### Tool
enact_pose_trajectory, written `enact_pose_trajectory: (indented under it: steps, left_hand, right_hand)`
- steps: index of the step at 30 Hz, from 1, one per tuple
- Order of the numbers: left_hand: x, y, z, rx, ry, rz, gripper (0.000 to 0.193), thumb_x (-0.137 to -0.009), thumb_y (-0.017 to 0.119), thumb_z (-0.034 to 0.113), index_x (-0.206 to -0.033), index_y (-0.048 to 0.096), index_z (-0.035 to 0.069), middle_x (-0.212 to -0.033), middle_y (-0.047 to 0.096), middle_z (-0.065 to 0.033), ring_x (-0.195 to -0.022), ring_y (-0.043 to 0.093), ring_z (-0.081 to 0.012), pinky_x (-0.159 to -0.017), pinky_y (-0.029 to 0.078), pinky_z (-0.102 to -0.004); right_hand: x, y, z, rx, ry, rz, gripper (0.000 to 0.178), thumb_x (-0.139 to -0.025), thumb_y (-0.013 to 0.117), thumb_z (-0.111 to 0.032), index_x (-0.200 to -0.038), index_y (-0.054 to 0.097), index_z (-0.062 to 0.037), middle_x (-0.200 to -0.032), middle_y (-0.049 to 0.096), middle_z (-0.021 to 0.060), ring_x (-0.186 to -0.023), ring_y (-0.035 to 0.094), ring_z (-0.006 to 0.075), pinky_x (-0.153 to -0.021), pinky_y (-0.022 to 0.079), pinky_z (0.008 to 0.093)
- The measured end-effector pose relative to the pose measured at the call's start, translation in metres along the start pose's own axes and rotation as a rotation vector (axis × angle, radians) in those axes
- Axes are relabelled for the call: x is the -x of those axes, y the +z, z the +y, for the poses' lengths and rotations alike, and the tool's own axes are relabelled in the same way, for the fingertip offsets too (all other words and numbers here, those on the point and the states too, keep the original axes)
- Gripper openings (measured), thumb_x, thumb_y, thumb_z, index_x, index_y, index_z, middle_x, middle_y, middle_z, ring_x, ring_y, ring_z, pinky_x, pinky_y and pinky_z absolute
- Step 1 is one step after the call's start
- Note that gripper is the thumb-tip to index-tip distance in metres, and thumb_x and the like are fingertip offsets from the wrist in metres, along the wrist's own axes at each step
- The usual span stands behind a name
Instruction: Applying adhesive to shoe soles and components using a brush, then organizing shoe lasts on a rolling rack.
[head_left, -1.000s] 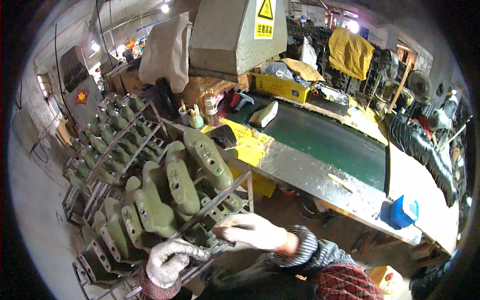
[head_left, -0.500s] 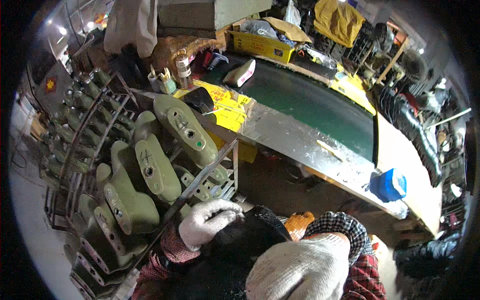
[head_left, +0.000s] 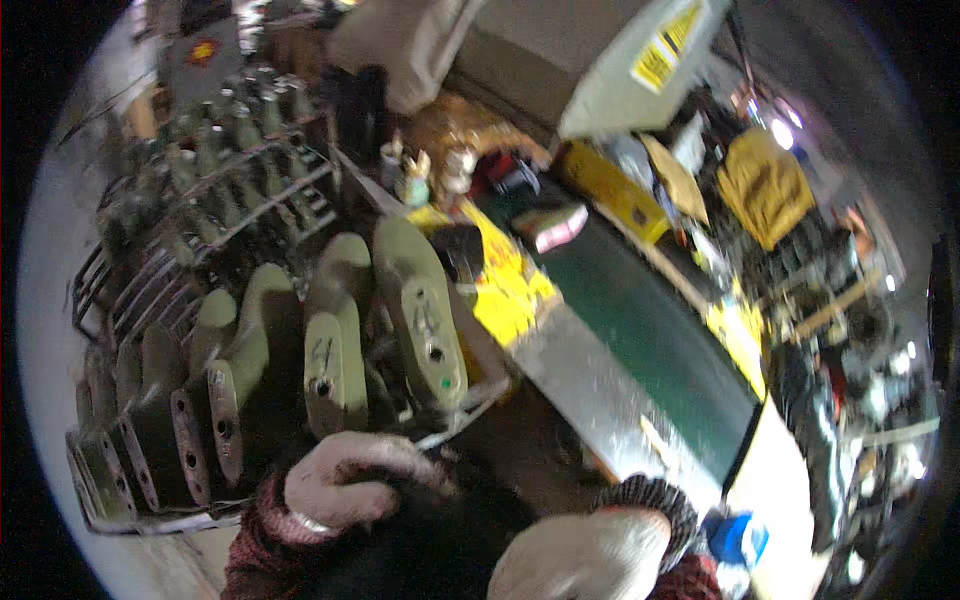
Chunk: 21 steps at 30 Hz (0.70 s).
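My left hand (head_left: 355,483), in a white knit glove, is curled with its fingers and thumb bent around part of a dark black piece (head_left: 450,540) in front of my body; blur hides what kind of thing it is. Lower and to the right, my right hand (head_left: 580,558), gloved the same way, shows only its back, and its fingers are hidden. Just beyond my left hand, olive-green boot lasts stand on a metal rack, the closest being one last (head_left: 337,375) and a taller one (head_left: 425,300) with a hole in its flat face.
More green lasts (head_left: 245,180) fill a rack at the far left. A bench with a green top (head_left: 630,330) runs rightward, bearing a light-coloured block (head_left: 553,228), a yellow box (head_left: 610,195) and yellow card (head_left: 500,285). A blue container (head_left: 737,540) stands at its near right end.
The whole view has turned, so the racks and bench appear tilted and shifted. Both gloved hands sit lower in the picture, the left one also further left. The picture is now blurred.
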<state>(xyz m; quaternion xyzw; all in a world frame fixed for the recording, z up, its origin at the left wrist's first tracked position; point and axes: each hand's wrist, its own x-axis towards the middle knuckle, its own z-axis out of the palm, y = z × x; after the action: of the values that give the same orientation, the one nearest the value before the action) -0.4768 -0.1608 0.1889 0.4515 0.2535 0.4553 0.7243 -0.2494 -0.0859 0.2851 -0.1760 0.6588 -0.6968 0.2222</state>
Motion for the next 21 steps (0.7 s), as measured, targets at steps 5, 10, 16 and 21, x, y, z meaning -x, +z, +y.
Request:
enact_pose_trajectory:
  steps: [5, 10, 16, 21]
  left_hand:
    - [-0.056, 0.032, 0.011, 0.055, 0.167, -0.177, 0.044, -0.086, 0.065, 0.023, -0.121, 0.059, -0.003, -0.12, 0.061, -0.0208, -0.117, 0.055, -0.0317, -0.103, 0.038, -0.0433]
    - [-0.137, 0.072, -0.009, -0.038, 0.127, -0.222, 0.074, -0.086, 0.065, 0.027, -0.143, 0.03, -0.005, -0.147, 0.034, -0.0198, -0.139, 0.03, -0.0281, -0.115, 0.02, -0.0411]
    - [-0.2, 0.079, -0.043, 0.164, -0.092, -0.004, 0.077, -0.091, 0.059, 0.035, -0.147, 0.02, -0.003, -0.151, 0.029, -0.0147, -0.139, 0.029, -0.0217, -0.116, 0.017, -0.0336]
    - [-0.185, 0.055, -0.071, -0.147, -0.558, 0.049, 0.064, -0.096, 0.05, 0.029, -0.147, 0.024, 0.0, -0.148, 0.033, -0.0169, -0.137, 0.034, -0.023, -0.114, 0.024, -0.0378]
  right_hand:
    - [0.087, 0.016, 0.016, 0.642, -0.488, 0.543, 0.045, -0.09, 0.057, -0.043, -0.112, 0.061, -0.0033, -0.101, 0.065, 0.0197, -0.082, 0.062, 0.0379, -0.074, 0.051, 0.0457]
    - [0.15, -0.04, 0.067, 0.712, -0.106, 1.156, 0.077, -0.066, 0.084, -0.044, -0.122, 0.054, 0.0002, -0.113, 0.062, 0.0192, -0.105, 0.06, 0.0312, -0.094, 0.046, 0.0378]
    - [0.221, -0.044, 0.141, 0.198, -0.007, 1.407, 0.022, -0.09, 0.062, -0.015, -0.107, 0.064, -0.0013, -0.088, 0.069, 0.0135, -0.067, 0.067, 0.021, -0.063, 0.054, 0.0308]
    - [0.247, -0.025, 0.172, 0.507, 0.011, 1.534, 0.016, -0.09, 0.06, -0.014, -0.097, 0.067, -0.0016, -0.083, 0.068, 0.0132, -0.073, 0.067, 0.0277, -0.067, 0.053, 0.0356]
